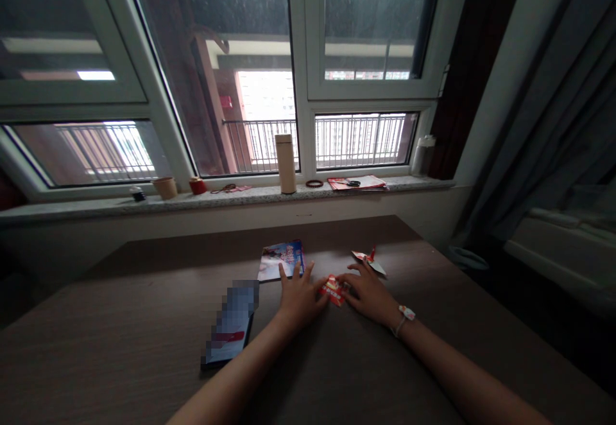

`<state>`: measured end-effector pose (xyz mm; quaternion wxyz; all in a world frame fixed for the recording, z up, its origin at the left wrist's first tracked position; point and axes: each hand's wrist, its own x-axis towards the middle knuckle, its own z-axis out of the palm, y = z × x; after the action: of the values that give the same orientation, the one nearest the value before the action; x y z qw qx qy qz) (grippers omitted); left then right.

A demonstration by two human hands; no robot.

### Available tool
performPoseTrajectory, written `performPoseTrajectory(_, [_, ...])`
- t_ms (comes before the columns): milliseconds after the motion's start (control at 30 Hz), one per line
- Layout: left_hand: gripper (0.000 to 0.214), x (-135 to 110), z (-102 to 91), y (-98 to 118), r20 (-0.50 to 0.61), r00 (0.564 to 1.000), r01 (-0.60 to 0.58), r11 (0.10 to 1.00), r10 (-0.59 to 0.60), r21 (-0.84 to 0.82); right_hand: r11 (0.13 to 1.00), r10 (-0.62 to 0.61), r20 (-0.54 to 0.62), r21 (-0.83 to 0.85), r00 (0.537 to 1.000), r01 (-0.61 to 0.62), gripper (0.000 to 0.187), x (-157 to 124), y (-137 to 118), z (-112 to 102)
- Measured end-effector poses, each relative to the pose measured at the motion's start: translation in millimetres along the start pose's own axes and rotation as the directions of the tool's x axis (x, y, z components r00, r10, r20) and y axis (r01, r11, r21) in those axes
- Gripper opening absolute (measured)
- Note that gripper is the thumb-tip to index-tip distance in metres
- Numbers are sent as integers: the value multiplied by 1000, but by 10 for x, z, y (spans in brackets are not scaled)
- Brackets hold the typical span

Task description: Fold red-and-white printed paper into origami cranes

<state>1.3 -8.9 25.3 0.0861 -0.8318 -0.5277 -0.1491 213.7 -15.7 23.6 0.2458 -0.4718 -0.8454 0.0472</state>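
A small piece of folded red paper (332,291) with white print lies on the table between my two hands. My left hand (298,291) rests with its fingers spread, and its thumb touches the paper's left edge. At the paper's right corner, my right hand (369,293) has its thumb and index finger closed on it; a bracelet circles that wrist. Just beyond the right hand sits a folded paper crane (370,260) with a red neck and pale wings. Colourful printed sheets (276,259) lie past my left fingertips.
A phone (233,322) with a blurred screen lies left of my left forearm. Along the windowsill (260,198) stand a beige thermos (285,163), a paper cup (165,187), a red spool (197,185), a clear bottle (423,156), and red papers (375,183) with scissors (353,183).
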Motion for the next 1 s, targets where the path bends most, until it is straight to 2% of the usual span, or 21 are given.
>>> performPoseTrajectory(333, [43, -11, -1, -3, 24, 999, 22, 1000, -22, 10, 997, -37, -103, -72, 994, 30, 13, -7, 61, -79])
performPoseTrajectory(600, [42, -21, 11, -10, 7, 1000, 11, 1000, -11, -25, 998, -24, -85, -55, 996, 19, 16, 4, 94, -61])
performPoseTrajectory(800, [40, -2, 98, -37, -8, 1000, -2, 999, 2, -47, 998, -19, -72, -64, 997, 14, 20, 2, 87, -60])
performPoseTrajectory(900, [35, 27, 140, -42, 8, 1000, 12, 998, -11, -59, 997, -62, -90, -48, 994, 58, 19, 7, 76, -45])
performPoseTrajectory(1000, [33, 57, 173, -35, 13, 1000, 8, 999, -8, -47, 991, -136, -60, 11, 989, 136, 23, 15, 71, -3])
